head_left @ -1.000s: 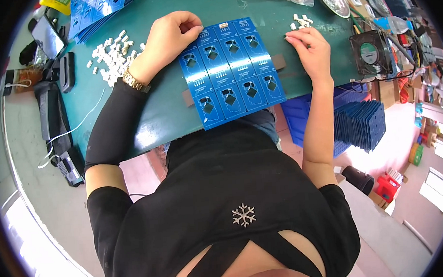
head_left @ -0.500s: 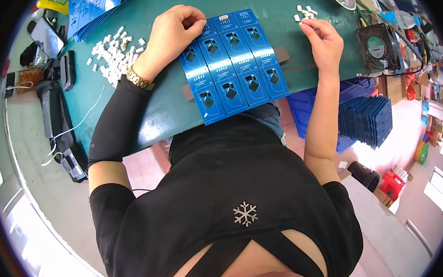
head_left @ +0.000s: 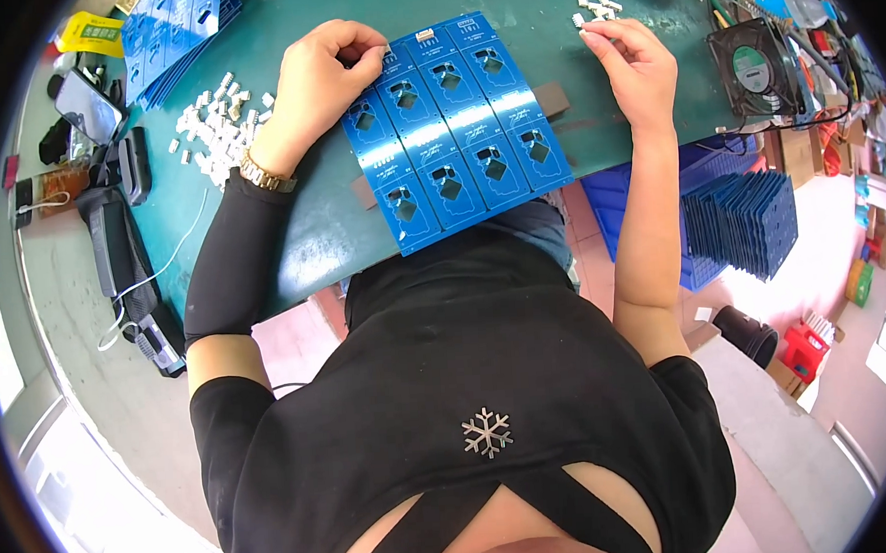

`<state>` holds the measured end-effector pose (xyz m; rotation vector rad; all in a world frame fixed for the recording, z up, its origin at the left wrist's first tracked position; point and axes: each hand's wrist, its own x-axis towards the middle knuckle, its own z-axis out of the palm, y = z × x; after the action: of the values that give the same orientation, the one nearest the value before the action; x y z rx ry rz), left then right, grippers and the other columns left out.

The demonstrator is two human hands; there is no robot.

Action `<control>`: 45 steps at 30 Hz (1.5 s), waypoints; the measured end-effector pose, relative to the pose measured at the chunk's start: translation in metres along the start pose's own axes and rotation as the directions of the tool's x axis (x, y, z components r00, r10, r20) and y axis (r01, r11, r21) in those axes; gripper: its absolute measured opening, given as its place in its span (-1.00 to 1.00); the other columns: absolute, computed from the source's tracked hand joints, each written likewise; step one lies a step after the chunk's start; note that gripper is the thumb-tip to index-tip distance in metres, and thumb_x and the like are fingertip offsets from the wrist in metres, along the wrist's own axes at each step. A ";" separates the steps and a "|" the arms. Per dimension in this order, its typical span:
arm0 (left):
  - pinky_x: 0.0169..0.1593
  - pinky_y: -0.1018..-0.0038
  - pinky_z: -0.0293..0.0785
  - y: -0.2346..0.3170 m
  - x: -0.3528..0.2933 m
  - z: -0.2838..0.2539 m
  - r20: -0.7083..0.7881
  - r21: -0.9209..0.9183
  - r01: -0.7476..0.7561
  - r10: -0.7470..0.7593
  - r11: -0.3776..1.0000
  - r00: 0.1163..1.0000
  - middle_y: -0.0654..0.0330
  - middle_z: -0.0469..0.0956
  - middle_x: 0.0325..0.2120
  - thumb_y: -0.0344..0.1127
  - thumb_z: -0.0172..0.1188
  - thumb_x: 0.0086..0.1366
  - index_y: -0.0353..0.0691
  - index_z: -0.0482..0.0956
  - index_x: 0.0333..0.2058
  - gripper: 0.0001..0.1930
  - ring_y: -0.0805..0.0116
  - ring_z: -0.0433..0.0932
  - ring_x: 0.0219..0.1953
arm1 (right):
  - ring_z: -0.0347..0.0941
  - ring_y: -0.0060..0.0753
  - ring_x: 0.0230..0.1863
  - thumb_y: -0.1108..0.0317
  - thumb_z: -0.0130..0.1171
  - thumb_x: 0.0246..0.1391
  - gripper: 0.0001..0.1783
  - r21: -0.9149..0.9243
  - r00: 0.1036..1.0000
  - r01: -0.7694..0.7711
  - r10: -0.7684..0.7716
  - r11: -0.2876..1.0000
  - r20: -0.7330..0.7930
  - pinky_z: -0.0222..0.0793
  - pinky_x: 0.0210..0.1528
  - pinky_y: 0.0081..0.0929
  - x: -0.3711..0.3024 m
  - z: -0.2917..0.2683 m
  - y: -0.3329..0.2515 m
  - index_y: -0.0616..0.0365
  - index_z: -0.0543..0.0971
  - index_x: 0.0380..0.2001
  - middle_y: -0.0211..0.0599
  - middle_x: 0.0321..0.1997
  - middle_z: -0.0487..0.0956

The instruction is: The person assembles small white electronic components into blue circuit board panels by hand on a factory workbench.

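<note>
A panel of blue circuit boards (head_left: 461, 140) lies at the table's near edge, its lower end sticking out over it. One white connector (head_left: 424, 35) sits at its far edge. My left hand (head_left: 328, 82) is closed in a pinch at the panel's far left corner; whatever is between its fingertips is hidden. To the right of the panel, my right hand (head_left: 637, 66) is pinched too, thumb and forefinger meeting beside a small group of white connectors (head_left: 601, 8). The nearest connector touches or almost touches those fingertips; I cannot tell whether they grip it.
Loose white connectors (head_left: 220, 123) are heaped left of my left wrist. More blue panels (head_left: 165, 41) lie at the far left, near a phone (head_left: 88, 105). A black fan (head_left: 753, 70) stands at the right. Below it, a blue crate (head_left: 639, 191) sits by stacked blue panels (head_left: 741, 226).
The whole view has shifted slightly, so the table things appear a little higher and further left. Both hands keep their pinches in nearly the same places relative to the panel and connectors.
</note>
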<state>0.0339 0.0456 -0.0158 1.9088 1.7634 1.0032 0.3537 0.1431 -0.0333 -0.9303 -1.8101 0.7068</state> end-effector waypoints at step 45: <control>0.07 0.30 0.37 -0.005 -0.011 -0.012 0.072 0.267 -0.310 0.302 0.912 0.951 0.14 0.54 -0.04 -0.68 0.03 -0.02 -0.24 0.68 -0.24 -0.61 0.12 0.48 -0.04 | 0.55 -0.30 -0.31 0.53 0.21 0.05 -0.87 -0.066 0.879 0.326 -0.276 0.943 0.389 0.48 -0.23 -0.49 0.039 0.085 -0.017 0.16 0.67 -0.31 -0.30 -0.34 0.57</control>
<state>0.0227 0.0331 -0.0137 2.4212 1.6933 0.8546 0.2604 0.1603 -0.0337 -0.5946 -2.3034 0.5999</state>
